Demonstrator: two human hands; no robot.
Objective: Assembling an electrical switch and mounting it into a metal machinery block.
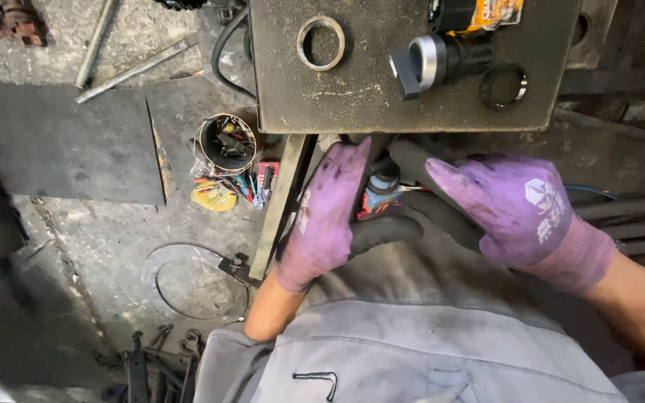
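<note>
A dark, dusty metal panel [412, 82] fills the top of the view, lying flat like a small bench top, with a round hole ringed in bright metal [321, 43] on its left part, a black rotary switch [431, 61] with a silver collar lying on it and pointing its knob to the left, and a loose black ring [503, 86] beside that. Below the panel is the grey floor [98, 246], where an open tin [227, 142] of small parts stands, with coloured wires [225, 190] scattered just beside it and a thin wire loop [188, 280] lower down. The person's grey trousers [412, 351] take up the bottom of the frame. The left hand [328, 216], in a purple glove with black fingertips, is curled around a small switch part [382, 190] — grey on top, red lower down — just under the panel's front edge; its long axis runs roughly upright in the picture, the grey end toward the panel. The right hand [513, 209], gloved the same, lies half open with the fingers stretched left toward the part; whether they touch it cannot be told — the dark fingertips blur into shadow.
</note>
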